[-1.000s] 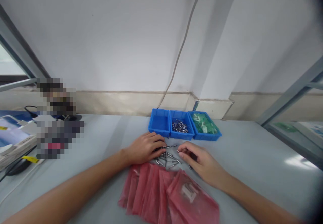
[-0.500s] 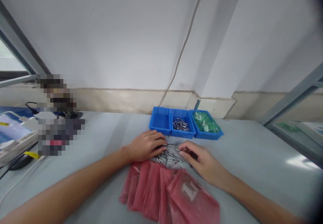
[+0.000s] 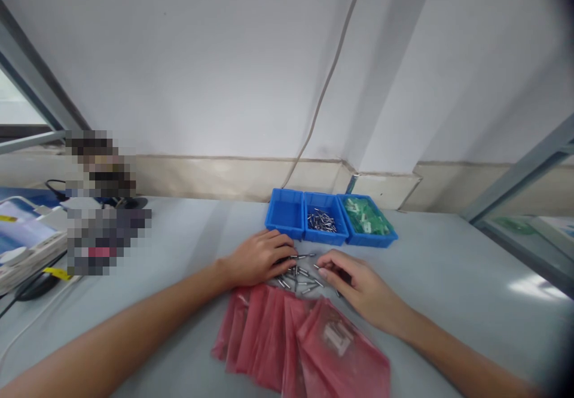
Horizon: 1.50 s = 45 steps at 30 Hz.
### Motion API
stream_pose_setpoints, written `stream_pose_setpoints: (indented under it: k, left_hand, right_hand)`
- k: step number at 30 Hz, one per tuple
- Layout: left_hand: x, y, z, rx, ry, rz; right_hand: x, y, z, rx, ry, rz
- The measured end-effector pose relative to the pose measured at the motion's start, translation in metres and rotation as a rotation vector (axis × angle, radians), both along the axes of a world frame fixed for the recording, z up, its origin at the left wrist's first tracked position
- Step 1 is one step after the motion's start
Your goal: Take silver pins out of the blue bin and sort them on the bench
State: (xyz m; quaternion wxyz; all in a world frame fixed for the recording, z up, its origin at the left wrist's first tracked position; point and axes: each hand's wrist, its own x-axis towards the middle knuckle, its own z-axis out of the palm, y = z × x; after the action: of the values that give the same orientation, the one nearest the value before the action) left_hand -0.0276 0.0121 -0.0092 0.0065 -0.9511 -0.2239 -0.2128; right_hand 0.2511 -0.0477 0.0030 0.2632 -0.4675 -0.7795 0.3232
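A loose pile of small metal pins lies on the grey table between my hands. My left hand rests palm down at the pile's left side, its thumb and fingers apart around some pins. On the other side, my right hand is closed in a pinch with the tip of one metal pin showing at the fingertips. Another pin end pokes out beneath that palm. In front of the pile, several red plastic bags overlap in a fan; the rightmost has small pale and metallic parts visible inside.
Behind the pile stand three blue bins: a bare left bin, a middle bin with metal pins, and a right bin with green bags. A power strip and cables lie at far left. A blurred-out person is beyond them.
Both hands stay in nearly the same place and pose. The pins, bags and bins have not visibly moved; only the camera view shifts very slightly.
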Motion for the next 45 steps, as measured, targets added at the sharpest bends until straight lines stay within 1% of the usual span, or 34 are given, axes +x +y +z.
stream_pose_setpoints:
  k: [17,39,45]
  left_hand:
    - [-0.0004,0.0003,0.0011,0.004,0.003,-0.003]
    - [0.0001,0.0011,-0.0001,-0.002,0.002,-0.006]
    - [0.0001,0.001,0.0003,0.002,0.0,-0.004]
  right_hand:
    - [0.001,-0.0005,-0.0001,-0.014,-0.016,0.019]
    - [0.0005,0.0,0.0006,0.011,-0.033,0.014]
    - [0.0013,0.0024,-0.0019,0.009,-0.016,0.003]
